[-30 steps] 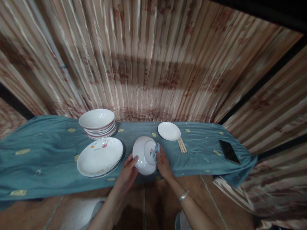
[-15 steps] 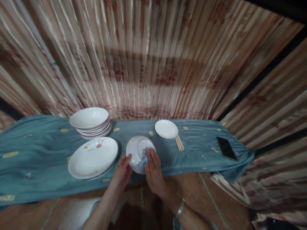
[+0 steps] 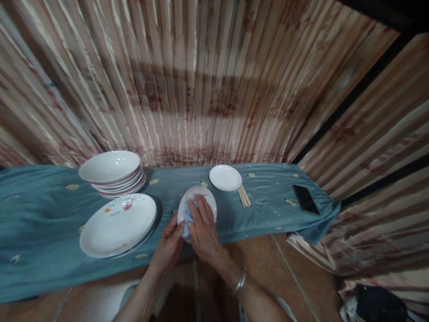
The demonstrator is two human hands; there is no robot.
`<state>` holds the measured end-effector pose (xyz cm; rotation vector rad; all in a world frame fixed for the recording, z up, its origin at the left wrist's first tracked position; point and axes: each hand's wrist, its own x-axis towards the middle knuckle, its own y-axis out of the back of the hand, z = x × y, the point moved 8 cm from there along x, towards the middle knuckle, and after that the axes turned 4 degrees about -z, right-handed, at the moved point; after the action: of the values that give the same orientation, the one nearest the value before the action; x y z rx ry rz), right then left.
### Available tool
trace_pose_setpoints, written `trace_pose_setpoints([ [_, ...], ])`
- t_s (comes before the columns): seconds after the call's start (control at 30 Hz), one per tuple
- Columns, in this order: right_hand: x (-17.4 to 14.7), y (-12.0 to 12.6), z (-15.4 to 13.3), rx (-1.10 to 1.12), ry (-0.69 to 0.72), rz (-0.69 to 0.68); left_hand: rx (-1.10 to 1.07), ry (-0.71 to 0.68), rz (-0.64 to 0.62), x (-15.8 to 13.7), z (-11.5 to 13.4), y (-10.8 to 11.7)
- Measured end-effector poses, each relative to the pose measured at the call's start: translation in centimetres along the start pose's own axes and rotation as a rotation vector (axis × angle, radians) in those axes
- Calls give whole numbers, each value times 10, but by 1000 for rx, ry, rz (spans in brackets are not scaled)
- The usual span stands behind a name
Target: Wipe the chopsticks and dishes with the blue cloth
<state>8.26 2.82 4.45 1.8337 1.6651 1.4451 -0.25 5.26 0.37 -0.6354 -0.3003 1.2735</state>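
A small white plate [image 3: 209, 202] is held up over the front of the table, tilted. My left hand [image 3: 170, 242] grips its lower left rim, thumb uppermost and the other fingers partly hidden. Pressed against the plate's face is a light blue cloth [image 3: 186, 229], bunched beneath the fingers of my right hand [image 3: 203, 229], which is closed on it. The right hand covers much of the plate's middle.
Oval floral plates [image 3: 117, 228] are stacked at the left, with a stack of white bowls [image 3: 110, 166] behind. Another small plate [image 3: 225, 177], chopsticks [image 3: 244, 197] and a phone [image 3: 305, 199] lie to the right on the teal tablecloth [image 3: 268, 214]. Curtains [image 3: 201, 89] hang behind.
The held plate has turned and looks narrower. My right hand and the cloth have shifted left and up across it. The whole view has swung slightly right.
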Motion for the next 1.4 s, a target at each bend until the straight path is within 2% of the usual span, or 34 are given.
trace_pose_setpoints([
  [0.2,17,27,11,-1,8,98,38,22,-103,-4,-4,-11],
  [0.37,42,37,42,203,-84,113,37,61,-94,-5,-6,-11],
  [0.53,44,22,99,464,-311,166,47,63,-76,-4,-4,-8],
  [0.7,16,-2,130,486,-460,247,39,55,-71,-3,-1,-8],
  [0.77,5,-8,130,458,-474,266,21,54,-56,-3,0,-7],
  [0.9,-7,-17,119,388,-415,254,-11,40,-22,-1,3,-4],
  [1.07,-16,-24,107,275,-406,186,-57,36,24,1,3,1],
  [1.2,-22,-25,94,206,-425,126,-95,42,49,3,1,5],
  [1.4,-27,-23,64,106,-349,100,-120,42,78,4,-1,9],
])
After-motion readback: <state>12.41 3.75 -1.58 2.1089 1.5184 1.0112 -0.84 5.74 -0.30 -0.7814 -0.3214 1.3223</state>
